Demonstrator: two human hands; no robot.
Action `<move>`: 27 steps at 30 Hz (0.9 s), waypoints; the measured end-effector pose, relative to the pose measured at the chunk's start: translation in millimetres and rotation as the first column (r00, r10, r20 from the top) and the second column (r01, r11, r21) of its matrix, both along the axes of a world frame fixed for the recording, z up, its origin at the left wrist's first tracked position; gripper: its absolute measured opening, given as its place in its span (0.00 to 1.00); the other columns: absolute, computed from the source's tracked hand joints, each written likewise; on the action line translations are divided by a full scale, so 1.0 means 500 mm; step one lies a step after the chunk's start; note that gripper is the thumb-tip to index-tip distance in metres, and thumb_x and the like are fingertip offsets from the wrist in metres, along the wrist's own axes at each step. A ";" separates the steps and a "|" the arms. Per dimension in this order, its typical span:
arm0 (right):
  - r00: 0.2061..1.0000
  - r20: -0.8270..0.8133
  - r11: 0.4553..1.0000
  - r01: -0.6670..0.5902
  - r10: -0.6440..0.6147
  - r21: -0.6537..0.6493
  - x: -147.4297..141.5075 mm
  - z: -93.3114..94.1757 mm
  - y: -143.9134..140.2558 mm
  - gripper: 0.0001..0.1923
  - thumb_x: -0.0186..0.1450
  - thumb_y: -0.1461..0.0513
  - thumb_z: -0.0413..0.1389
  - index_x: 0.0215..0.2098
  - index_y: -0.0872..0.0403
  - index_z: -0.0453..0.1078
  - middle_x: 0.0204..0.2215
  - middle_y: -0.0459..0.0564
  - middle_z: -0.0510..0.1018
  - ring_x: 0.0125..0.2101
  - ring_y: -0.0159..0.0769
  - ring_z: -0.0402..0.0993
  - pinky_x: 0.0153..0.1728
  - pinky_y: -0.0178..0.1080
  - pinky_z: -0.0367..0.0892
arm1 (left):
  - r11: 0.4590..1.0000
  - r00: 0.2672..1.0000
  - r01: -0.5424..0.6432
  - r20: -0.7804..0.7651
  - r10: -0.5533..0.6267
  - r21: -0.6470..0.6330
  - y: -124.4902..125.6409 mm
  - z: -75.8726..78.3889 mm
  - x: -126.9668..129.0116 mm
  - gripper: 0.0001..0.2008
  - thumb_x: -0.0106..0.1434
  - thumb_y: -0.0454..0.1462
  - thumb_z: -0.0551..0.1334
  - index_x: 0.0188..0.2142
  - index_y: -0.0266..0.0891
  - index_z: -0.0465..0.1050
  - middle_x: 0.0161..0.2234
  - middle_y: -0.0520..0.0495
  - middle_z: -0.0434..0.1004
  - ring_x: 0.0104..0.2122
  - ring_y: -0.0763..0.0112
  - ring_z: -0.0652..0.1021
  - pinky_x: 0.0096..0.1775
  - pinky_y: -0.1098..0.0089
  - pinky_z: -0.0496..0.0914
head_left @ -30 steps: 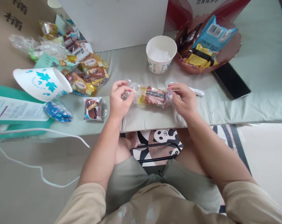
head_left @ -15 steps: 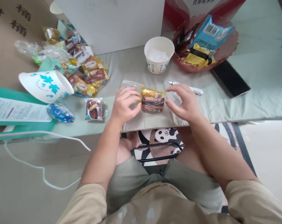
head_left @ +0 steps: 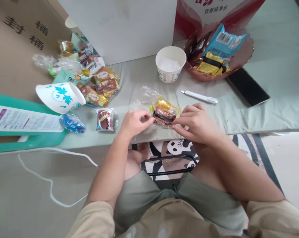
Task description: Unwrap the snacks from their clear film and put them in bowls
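Observation:
A wrapped snack cake (head_left: 165,113), brown with a yellow-tinted clear wrapper, lies near the front edge of the table. My left hand (head_left: 135,124) pinches its lower left edge between thumb and forefinger. At the lower right corner, the fingers of my right hand (head_left: 197,123) close on the wrapper. Crumpled clear film (head_left: 147,94) lies just behind my left hand. Beyond my right hand rests a white pen-like cutter (head_left: 199,97). Left of my left hand sits another small packaged cake (head_left: 105,119).
A paper cup (head_left: 171,64) with white contents stands behind, beside a reddish bowl (head_left: 245,59) of snack packets. A black phone (head_left: 248,87) lies right. Several wrapped snacks (head_left: 99,84), a tipped paper cup (head_left: 61,97) and a blue packet (head_left: 72,123) lie left. Boxes (head_left: 129,29) stand behind.
Both hands have come down and closed in on the snack cake's lower edges, from being spread apart around it. The snack cake has tilted slightly. The camera view has shifted a little.

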State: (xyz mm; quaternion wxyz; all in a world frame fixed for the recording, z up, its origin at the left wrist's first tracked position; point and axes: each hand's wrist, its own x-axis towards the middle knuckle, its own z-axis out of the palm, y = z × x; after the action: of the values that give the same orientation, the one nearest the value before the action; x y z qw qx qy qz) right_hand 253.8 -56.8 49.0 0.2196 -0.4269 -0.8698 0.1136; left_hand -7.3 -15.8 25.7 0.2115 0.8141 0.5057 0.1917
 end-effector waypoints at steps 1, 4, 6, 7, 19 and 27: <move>0.999 0.008 0.999 -0.034 0.034 0.018 -0.001 0.005 -0.003 0.17 0.72 0.55 0.54 0.29 0.51 0.76 0.25 0.48 0.79 0.36 0.40 0.70 0.42 0.45 0.51 | 0.997 0.997 0.075 -0.008 -0.075 -0.012 -0.001 0.004 0.000 0.09 0.60 0.46 0.68 0.31 0.44 0.79 0.28 0.52 0.82 0.32 0.65 0.77 0.40 0.63 0.65; 0.989 0.091 0.993 -0.120 0.120 -0.008 -0.016 0.020 -0.021 0.19 0.74 0.57 0.51 0.28 0.53 0.74 0.29 0.50 0.81 0.39 0.39 0.72 0.42 0.44 0.52 | 0.970 0.967 0.236 -0.084 -0.240 -0.054 -0.012 0.016 0.004 0.11 0.61 0.48 0.67 0.32 0.44 0.80 0.32 0.50 0.84 0.40 0.61 0.77 0.47 0.58 0.61; 0.962 0.195 0.974 -0.165 0.193 -0.152 -0.033 0.032 -0.037 0.19 0.75 0.58 0.49 0.30 0.54 0.74 0.29 0.50 0.80 0.33 0.37 0.72 0.37 0.42 0.52 | 0.960 0.954 0.260 -0.122 -0.272 -0.106 -0.021 0.022 0.007 0.15 0.65 0.47 0.62 0.28 0.42 0.78 0.31 0.49 0.83 0.39 0.62 0.77 0.47 0.57 0.59; 0.941 0.257 0.957 -0.158 0.220 -0.243 -0.041 0.039 -0.043 0.18 0.75 0.58 0.48 0.33 0.54 0.75 0.28 0.50 0.80 0.30 0.36 0.71 0.34 0.41 0.51 | 0.958 0.953 0.256 -0.136 -0.272 -0.129 -0.025 0.024 0.009 0.17 0.67 0.46 0.59 0.25 0.41 0.77 0.29 0.49 0.81 0.37 0.63 0.76 0.46 0.57 0.59; 0.777 0.471 0.747 0.588 -0.416 -0.311 -0.046 0.041 -0.017 0.27 0.72 0.50 0.47 0.58 0.60 0.69 0.29 0.61 0.81 0.29 0.51 0.76 0.30 0.44 0.60 | 0.805 0.798 -0.568 -0.354 0.487 -0.172 -0.034 0.044 -0.011 0.24 0.61 0.60 0.59 0.28 0.43 0.71 0.29 0.41 0.77 0.35 0.52 0.78 0.39 0.60 0.64; 0.861 -0.089 0.848 0.468 -0.501 -0.250 -0.053 -0.016 -0.002 0.20 0.68 0.54 0.52 0.55 0.54 0.66 0.39 0.58 0.81 0.34 0.47 0.78 0.39 0.49 0.72 | 0.829 0.878 -0.380 0.122 0.463 -0.410 -0.040 0.013 -0.006 0.11 0.57 0.39 0.64 0.22 0.42 0.67 0.22 0.51 0.72 0.30 0.64 0.75 0.36 0.67 0.64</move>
State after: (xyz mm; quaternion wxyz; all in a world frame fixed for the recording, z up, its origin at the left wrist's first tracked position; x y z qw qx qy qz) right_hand 227.0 -57.6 40.9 0.2577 -0.6446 -0.6965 0.1816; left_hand -10.0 -35.7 32.5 0.3685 0.6002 0.6746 0.2210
